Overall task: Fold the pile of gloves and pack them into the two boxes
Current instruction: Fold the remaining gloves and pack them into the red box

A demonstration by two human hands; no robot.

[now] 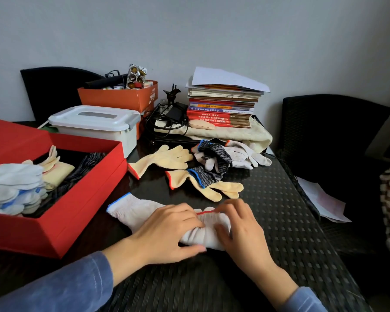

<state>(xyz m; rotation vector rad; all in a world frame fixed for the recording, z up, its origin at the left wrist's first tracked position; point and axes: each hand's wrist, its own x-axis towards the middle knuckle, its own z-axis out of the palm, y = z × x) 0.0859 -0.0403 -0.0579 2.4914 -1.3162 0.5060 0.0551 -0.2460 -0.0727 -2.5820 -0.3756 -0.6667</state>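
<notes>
The white gloves (pixel 134 213) lie on the bench (pixel 279 221) under both hands, their long axis running from the blue cuff at ten o'clock to the bunched end at four. The left hand (pixel 167 228) presses flat on the middle. The right hand (pixel 241 224) sits on the red-edged cuff (pinching or only pressing, I can't quite tell). The open red box (pixel 54 233) waits at nine o'clock, near the blue cuff, so the left hand is nearer.
</notes>
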